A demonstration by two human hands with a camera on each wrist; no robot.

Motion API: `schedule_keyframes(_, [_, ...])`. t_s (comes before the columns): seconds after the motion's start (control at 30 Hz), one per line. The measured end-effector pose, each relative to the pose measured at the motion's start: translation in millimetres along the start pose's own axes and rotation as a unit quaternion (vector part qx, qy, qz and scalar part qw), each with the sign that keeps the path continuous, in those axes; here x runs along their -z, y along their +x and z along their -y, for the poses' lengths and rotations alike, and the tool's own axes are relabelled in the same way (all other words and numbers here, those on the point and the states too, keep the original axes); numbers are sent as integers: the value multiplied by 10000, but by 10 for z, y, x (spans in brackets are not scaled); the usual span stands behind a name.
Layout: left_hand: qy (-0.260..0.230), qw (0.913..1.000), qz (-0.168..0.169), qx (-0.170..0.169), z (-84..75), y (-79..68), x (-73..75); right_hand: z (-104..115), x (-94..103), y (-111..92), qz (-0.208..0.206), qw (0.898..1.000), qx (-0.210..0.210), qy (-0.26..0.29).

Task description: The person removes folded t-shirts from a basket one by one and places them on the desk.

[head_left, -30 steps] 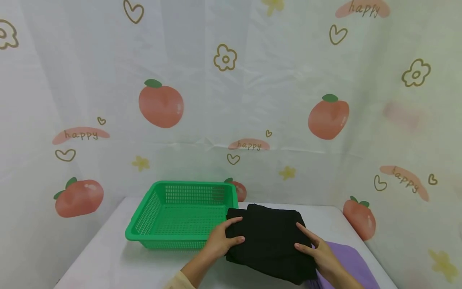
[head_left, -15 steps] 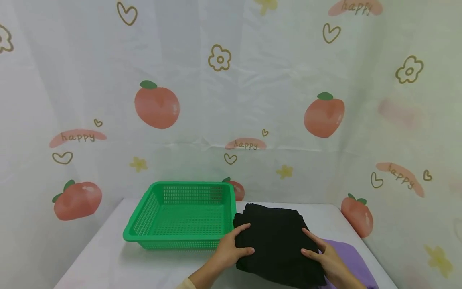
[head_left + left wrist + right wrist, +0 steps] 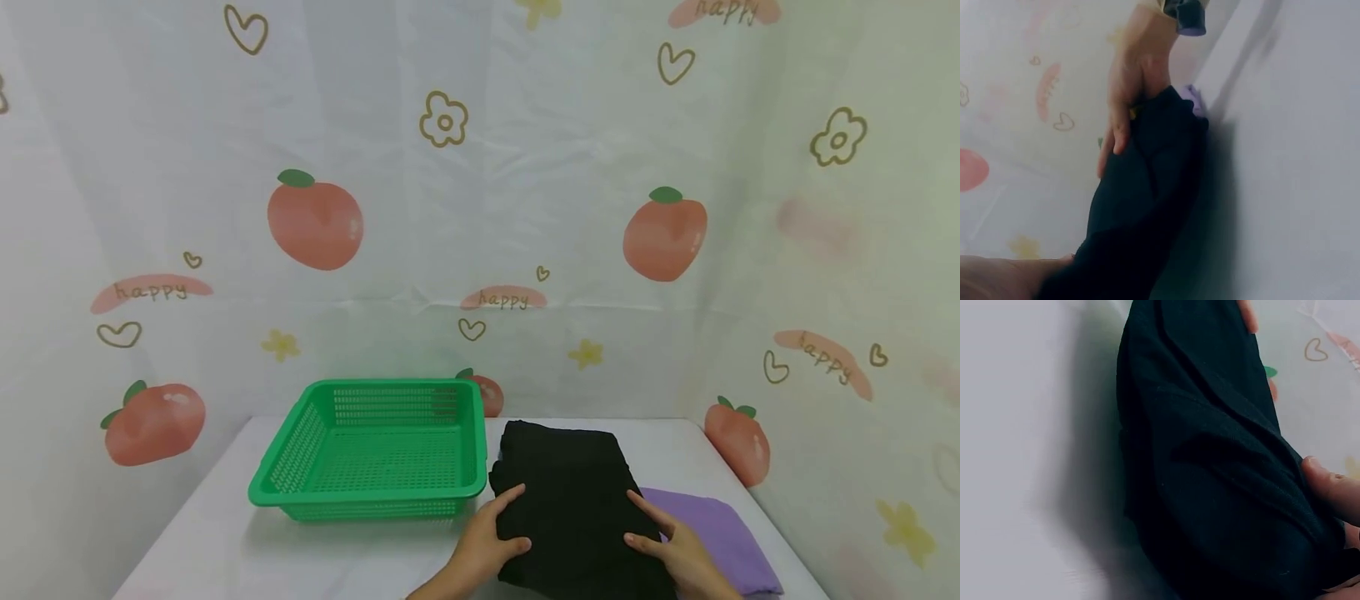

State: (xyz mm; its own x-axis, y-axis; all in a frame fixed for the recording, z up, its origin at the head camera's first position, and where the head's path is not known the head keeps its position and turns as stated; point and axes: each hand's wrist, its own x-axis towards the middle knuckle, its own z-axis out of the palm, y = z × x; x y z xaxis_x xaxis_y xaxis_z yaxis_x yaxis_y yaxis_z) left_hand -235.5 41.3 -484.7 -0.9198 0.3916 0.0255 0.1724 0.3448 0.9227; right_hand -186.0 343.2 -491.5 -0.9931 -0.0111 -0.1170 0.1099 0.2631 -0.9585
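A folded black garment (image 3: 570, 508) lies between my two hands, right of the green basket. My left hand (image 3: 480, 546) holds its left side, with thumb and forefinger spread over the edge. On the opposite side, my right hand (image 3: 682, 554) grips the right edge in a similar way. The left wrist view shows the black bundle (image 3: 1141, 181) from its side, thick and layered, with a shadow beside it on the white surface. In the right wrist view, my right thumb (image 3: 1332, 484) presses on the top fold. The fingers beneath the cloth are mostly hidden.
A green plastic basket (image 3: 360, 497) with slotted sides stands at left centre, with nothing in it. A folded purple cloth (image 3: 720, 533) lies to the right, partly behind my right hand. A patterned white curtain (image 3: 570, 167) encloses the white table (image 3: 202, 542).
Both hands have shifted the black garment slightly right and towards me, off the basket's right corner. It now sits straighter. The head view has turned a little to the right.
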Motion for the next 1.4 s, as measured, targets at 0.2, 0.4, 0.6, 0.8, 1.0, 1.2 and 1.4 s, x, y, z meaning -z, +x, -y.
schedule_keyframes(0.2, [-282, 9995, 67, 113, 192, 11, 35, -98, -59, 33, 141, 9999, -53, -20])
schedule_keyframes(0.4, [-485, 9986, 120, 153, 366, 21, 72, -132, -62, 68, 130, 9965, 33, -823])
schedule_keyframes(0.6, [-385, 9991, 89, 145, 496, -9, 53, -135, -39, 47, -19, 9873, -151, -1584])
schedule_keyframes(0.8, [-597, 9974, 24, 400, 569, -88, 22, -137, -8, 19, 95, 9798, -126, -1993])
schedule_keyframes(1.0, [-624, 9973, 57, 391, 529, -192, 76, -161, 3, 24, 206, 9801, -16, -1974])
schedule_keyframes(1.2, [-1209, 9902, 148, 688, 525, -254, 117, -141, 27, 51, 203, 9841, 12, -1764])
schedule_keyframes(1.4, [-1358, 9860, 246, 933, 537, -362, 152, -120, 171, 0, 642, 9853, 171, -1577])
